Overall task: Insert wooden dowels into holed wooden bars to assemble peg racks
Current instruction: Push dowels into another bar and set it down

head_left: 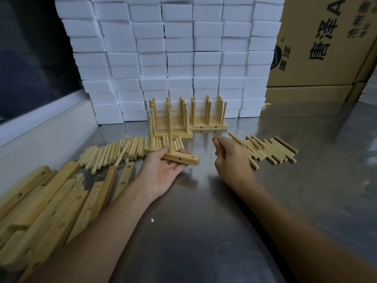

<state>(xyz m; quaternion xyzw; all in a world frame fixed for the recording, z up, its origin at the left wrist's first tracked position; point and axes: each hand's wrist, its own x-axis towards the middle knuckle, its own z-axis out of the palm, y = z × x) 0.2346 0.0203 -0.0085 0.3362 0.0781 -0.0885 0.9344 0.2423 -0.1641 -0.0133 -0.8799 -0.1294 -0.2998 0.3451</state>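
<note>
My left hand lies palm up just above the steel table and holds a short holed wooden bar across its fingers, thumb against the far side. Two dowels stand upright in the bar, and two side holes show near its right end. My right hand hovers at the left edge of a loose dowel pile. Its fingers curl round a dowel whose end sticks out below the little finger. Finished peg racks stand behind.
A second row of loose dowels lies left of the held bar. Several long holed bars are heaped at the front left. White foam blocks are stacked at the back, with cardboard cartons to the right.
</note>
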